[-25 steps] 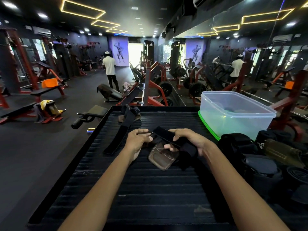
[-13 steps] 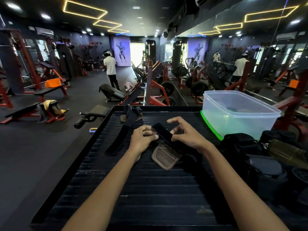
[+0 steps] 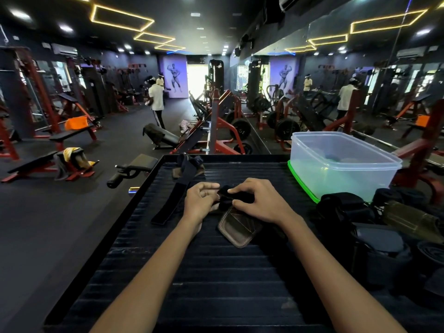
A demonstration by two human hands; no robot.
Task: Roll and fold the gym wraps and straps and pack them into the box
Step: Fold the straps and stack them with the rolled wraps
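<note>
A gym floor with red machines stretching behind a black ribbed table [image 3: 216,272], where two bare hands are working a black strap.

The left hand [image 3: 199,203] and the right hand [image 3: 259,203] are meeting near the middle of the table, both pinching the rolled strap [image 3: 228,195] between fingers and thumb – its brown leather pad [image 3: 237,229] is lying flat just below them. A second strap [image 3: 173,200] is stretching from the left edge toward the far edge, untouched. The clear plastic box [image 3: 341,164] is standing open at the far right corner on a green lid [image 3: 302,186]; dark rolled wraps [image 3: 341,207] are crowding the right edge beside it.
</note>
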